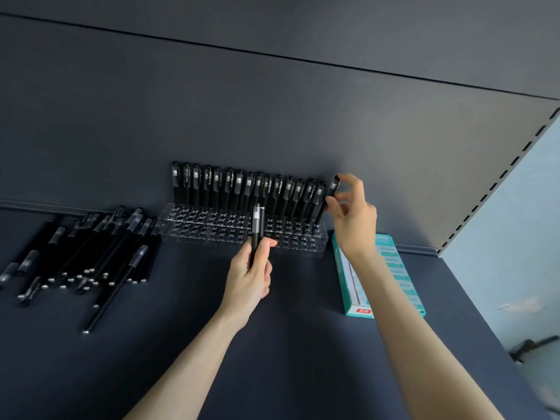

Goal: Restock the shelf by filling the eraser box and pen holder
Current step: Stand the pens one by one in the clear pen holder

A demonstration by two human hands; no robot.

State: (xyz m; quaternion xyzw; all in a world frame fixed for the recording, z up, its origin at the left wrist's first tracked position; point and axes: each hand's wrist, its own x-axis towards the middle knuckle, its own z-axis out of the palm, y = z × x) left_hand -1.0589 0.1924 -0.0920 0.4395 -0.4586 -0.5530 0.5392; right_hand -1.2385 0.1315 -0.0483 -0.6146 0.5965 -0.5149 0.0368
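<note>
Right hand (pixel 353 216) pinches one black pen (pixel 333 187) between thumb and fingertips at the right end of the pen holder (pixel 194 225). That pen is cap up, long axis near vertical, top leaning right. Its lower end is hidden behind the thumb, so I can't tell whether it sits in a hole.

Left hand (pixel 250 277) grips what looks like two held pens (pixel 257 225), upright, caps up, in front of the holder's middle. Their lower halves are buried in the fist.

Holder is clear, long axis left-right, against the back of the shelf (pixel 303 344). Standing pens (pixel 242 189) fill its back row, caps up, some leaning slightly; the front holes show no pens.

Loose pens (pixel 91 247) lie flat left of the holder, caps mostly toward the back, tips toward the front. The pile's left side is cut off by the frame edge.

Eraser box (pixel 397 268), teal, lies right of the holder, long axis front to back. The right forearm covers part of it, and its contents are unreadable.
</note>
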